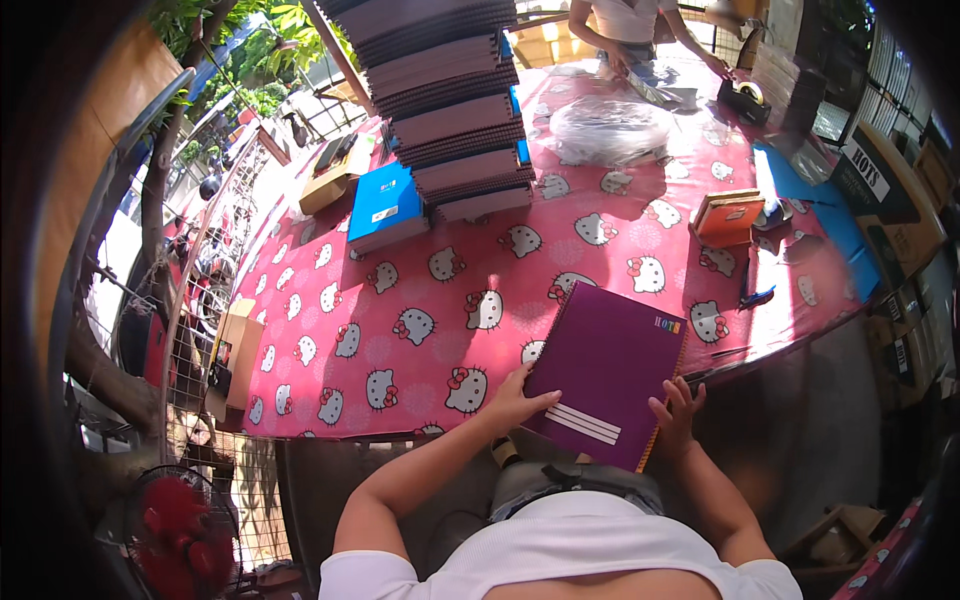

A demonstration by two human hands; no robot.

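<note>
A purple spiral notebook (pixel 612 370) lies tilted across the near table edge, its cover up with white label lines near the bottom. My left hand (pixel 515 402) grips its lower left edge, thumb on the cover and the other fingers partly hidden. At the orange coil on the right edge is my right hand (pixel 680 415), its fingers curled but apart, the thumb by the cover's edge. Whether those fingertips press on the coil is hard to tell.
A tall stack of spiral notebooks (pixel 455 120) stands at the far side beside blue-covered books (pixel 387 205). An orange box (pixel 728 218), a blue-handled tool (pixel 758 297) and a tape dispenser (pixel 745 100) lie rightward. Another person (pixel 625 30) works behind plastic wrap (pixel 610 130) on the pink tablecloth (pixel 420 285).
</note>
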